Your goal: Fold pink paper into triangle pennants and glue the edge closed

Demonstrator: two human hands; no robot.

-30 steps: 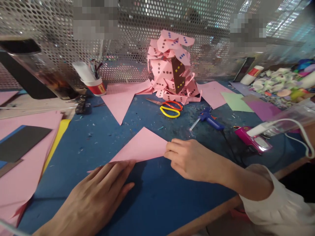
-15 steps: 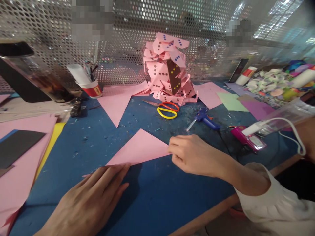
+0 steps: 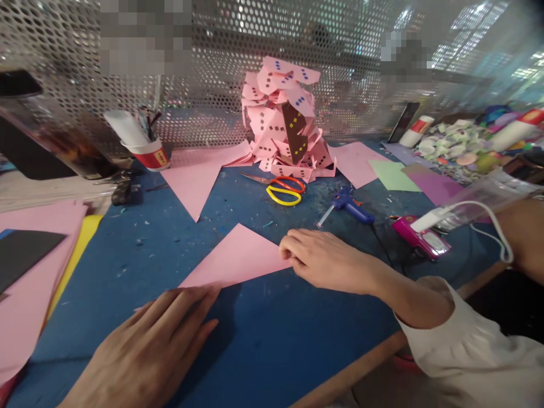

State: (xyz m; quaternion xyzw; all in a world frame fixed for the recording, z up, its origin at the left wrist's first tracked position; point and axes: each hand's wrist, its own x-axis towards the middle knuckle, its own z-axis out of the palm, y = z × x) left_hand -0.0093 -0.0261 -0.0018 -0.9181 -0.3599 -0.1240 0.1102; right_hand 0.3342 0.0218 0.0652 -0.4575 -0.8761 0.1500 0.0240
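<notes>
A pink sheet of paper (image 3: 236,256), folded into a triangle, lies on the blue table in front of me. My left hand (image 3: 147,343) rests on its lower left edge, fingers stretched out flat and thumb apart. At the right corner, my right hand (image 3: 317,258) has its fingers curled together on the paper, covering part of that corner. Scissors (image 3: 284,191) with one red and one yellow handle lie beyond the sheet. Just past my right hand is a blue glue gun (image 3: 351,205) with a clear glue stick.
Behind the scissors stands a pink paper model (image 3: 276,124) with dotted marks. More pink paper (image 3: 193,178) and a cup of tools (image 3: 148,154) are at the back left. Pink sheets (image 3: 34,283) lie left; a magenta device (image 3: 420,237) with a white cable is right.
My right hand has slid slightly inward and up along the paper's right corner, and the tip now shows below its fingers. The whole view has shifted a little. My left hand stays on the edge.
</notes>
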